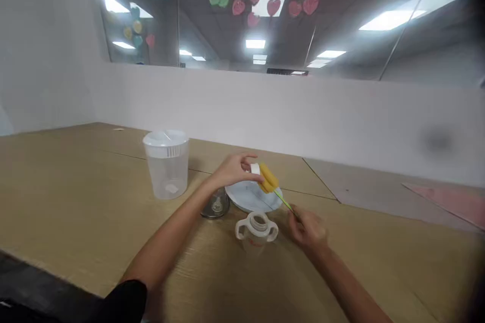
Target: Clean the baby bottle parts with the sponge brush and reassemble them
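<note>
My left hand (233, 169) pinches a small white cap (255, 168) between thumb and fingers, in mid-air above the plate. In my right hand (309, 227) is the thin green handle of a bottle brush with a yellow sponge head (268, 178). The sponge head is against or very close to the cap's side; I cannot tell whether it reaches inside. Below the hands a baby bottle (256, 232) with two white side handles stands upright on the table, its mouth uncovered. Behind it lies a white plate (242, 201), partly hidden by my left hand and the brush.
A clear plastic bucket (166, 166) with a white rim stands at the left. Beside the plate sits a dark, shiny round object (215, 205), partly behind my left forearm. A pink sheet (450, 203) lies at the far right. The white wall (227, 106) bounds the table (94, 202) at the back.
</note>
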Demonstrator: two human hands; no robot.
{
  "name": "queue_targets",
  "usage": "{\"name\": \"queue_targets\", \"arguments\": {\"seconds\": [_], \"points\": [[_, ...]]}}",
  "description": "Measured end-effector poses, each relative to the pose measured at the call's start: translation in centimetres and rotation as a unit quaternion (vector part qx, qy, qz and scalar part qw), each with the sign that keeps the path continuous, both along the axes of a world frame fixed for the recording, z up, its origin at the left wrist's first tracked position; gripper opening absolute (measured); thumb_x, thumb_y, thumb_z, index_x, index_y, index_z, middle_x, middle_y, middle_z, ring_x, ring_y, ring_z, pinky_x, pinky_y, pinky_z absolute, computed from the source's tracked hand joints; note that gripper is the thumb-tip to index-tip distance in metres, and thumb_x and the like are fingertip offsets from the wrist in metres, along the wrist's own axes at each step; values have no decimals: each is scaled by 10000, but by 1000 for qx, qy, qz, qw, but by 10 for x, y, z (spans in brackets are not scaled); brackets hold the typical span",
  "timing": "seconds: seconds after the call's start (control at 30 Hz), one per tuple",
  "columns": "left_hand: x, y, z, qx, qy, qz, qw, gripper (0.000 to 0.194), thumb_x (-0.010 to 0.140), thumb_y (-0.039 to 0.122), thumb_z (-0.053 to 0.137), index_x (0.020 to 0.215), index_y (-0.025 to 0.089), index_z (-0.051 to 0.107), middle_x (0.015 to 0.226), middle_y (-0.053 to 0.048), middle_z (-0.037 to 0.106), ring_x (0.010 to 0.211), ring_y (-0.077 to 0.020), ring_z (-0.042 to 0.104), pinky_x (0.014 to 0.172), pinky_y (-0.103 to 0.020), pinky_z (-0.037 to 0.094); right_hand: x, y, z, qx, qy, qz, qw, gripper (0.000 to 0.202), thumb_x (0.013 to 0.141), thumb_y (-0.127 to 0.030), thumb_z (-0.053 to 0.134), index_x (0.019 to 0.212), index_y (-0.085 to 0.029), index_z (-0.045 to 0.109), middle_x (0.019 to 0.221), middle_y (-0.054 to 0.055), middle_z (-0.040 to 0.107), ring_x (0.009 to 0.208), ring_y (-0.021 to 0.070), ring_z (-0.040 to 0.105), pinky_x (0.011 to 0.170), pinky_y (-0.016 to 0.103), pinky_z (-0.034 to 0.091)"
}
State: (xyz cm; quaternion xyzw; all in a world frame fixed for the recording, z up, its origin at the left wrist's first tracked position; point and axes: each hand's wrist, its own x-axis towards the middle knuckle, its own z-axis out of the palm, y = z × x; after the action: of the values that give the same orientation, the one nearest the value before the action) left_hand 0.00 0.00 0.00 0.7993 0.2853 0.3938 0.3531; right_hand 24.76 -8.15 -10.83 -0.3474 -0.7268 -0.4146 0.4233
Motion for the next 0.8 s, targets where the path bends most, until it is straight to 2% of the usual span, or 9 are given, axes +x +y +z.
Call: {"name": "queue_targets", "arguments": {"seconds": [0.07, 0.13, 0.23, 0.3, 0.33, 0.5, 0.63, 0.8], "points": [[-14, 3, 5, 40, 84, 33, 995, 669, 576, 495, 745, 1110, 142, 550, 831, -35, 638, 765, -154, 605, 640, -230, 456, -3, -2, 0, -5, -2, 1, 1000, 122, 831, -122, 532, 925, -114, 610, 629, 21, 641, 533, 104, 566, 569, 221, 418], [-27, 6, 8, 62, 192, 73, 977, 581, 554, 501, 747, 983, 137, 603, 846, -55, 650, 765, -176, 606, 623, -242, 448, -4, -2, -1, -11, -7, 2, 1000, 115, 832, -130, 528, 910, -124, 613, 635, 17, 643, 544, 103, 571, 575, 220, 419], [-40, 10, 10, 56, 403, 147, 902, 487, 514, 469, 758, 859, 148, 638, 905, -92, 672, 807, -229, 619, 623, -268, 449, -5, -2, -1, -22, -16, 6, 1000, 107, 826, -131, 543, 905, -125, 615, 602, 4, 626, 519, 97, 549, 554, 219, 403], [-43, 13, 9, 14, 487, 169, 857, 465, 515, 473, 752, 822, 140, 650, 930, -130, 679, 851, -266, 626, 643, -288, 463, -4, -1, 0, -30, -18, 10, 999, 108, 825, -122, 546, 908, -122, 616, 571, -8, 607, 489, 88, 521, 531, 217, 385], [-43, 14, 7, -10, 510, 169, 844, 457, 520, 482, 748, 799, 132, 653, 921, -145, 683, 848, -275, 632, 648, -297, 471, -4, -1, 1, -30, -18, 11, 999, 109, 825, -119, 547, 908, -121, 617, 563, -12, 601, 480, 84, 511, 523, 216, 378], [-36, 21, -8, -108, 543, 121, 824, 430, 506, 480, 760, 729, 127, 657, 781, -129, 703, 633, -238, 648, 564, -302, 500, -5, -1, 3, -19, -19, 3, 1000, 96, 831, -131, 549, 898, -123, 618, 585, -6, 620, 486, 81, 517, 532, 215, 379], [-34, 24, -19, -150, 540, 93, 823, 464, 499, 436, 777, 844, 148, 662, 821, -107, 712, 601, -212, 647, 538, -284, 513, -5, 1, 0, -20, -18, -4, 1000, 101, 834, -142, 545, 897, -126, 622, 578, -6, 622, 478, 82, 518, 524, 218, 376], [-29, 25, -28, -163, 533, 98, 824, 522, 530, 412, 764, 952, 127, 649, 861, -144, 708, 570, -224, 646, 511, -301, 520, -3, 2, -2, -32, -21, -12, 999, 115, 830, -146, 541, 901, -134, 630, 605, -3, 642, 486, 79, 530, 535, 218, 387]]}}
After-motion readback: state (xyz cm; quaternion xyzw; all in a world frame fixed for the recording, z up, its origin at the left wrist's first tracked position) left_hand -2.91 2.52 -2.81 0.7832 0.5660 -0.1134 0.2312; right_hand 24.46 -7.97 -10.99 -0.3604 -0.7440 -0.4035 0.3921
